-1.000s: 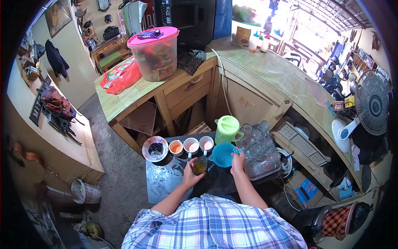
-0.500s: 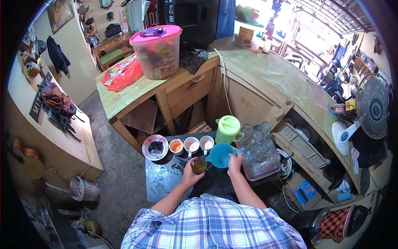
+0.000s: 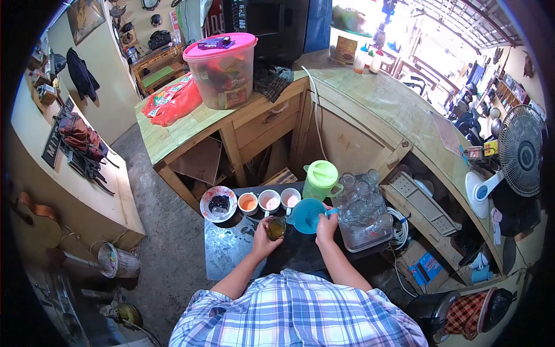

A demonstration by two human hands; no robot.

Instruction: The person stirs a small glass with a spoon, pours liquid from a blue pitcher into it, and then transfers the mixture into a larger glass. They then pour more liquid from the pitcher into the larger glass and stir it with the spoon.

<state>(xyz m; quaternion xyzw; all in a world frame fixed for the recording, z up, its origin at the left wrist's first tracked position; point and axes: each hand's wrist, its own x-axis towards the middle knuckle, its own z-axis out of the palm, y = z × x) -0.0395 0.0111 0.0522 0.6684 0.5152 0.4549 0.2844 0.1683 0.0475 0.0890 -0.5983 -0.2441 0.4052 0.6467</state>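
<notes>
Glass (image 3: 276, 229), 1, part-filled with amber liquid, standing near the middle of the dark tabletop (image 3: 225, 248), just in front of the cup row. Left hand (image 3: 263, 243) curled around its near side, holding it upright. Right hand (image 3: 326, 226) closed on the handle of 1 blue scoop jug (image 3: 306, 215), held just right of the glass with its spout toward it.

Handling note: in my judgement the glass wants a steady grip low down, the spout brought right over the rim, and a slow tilt so nothing splashes onto the tabletop.

Count:
- cups (image 3: 269, 201), 3, in a row along the far edge
- patterned bowl (image 3: 218, 203), 1, at the far left corner
- green pitcher (image 3: 319, 179), 1, far right
- tray of clear glasses (image 3: 364, 211), 1, right edge; glasses too crowded to count
</notes>
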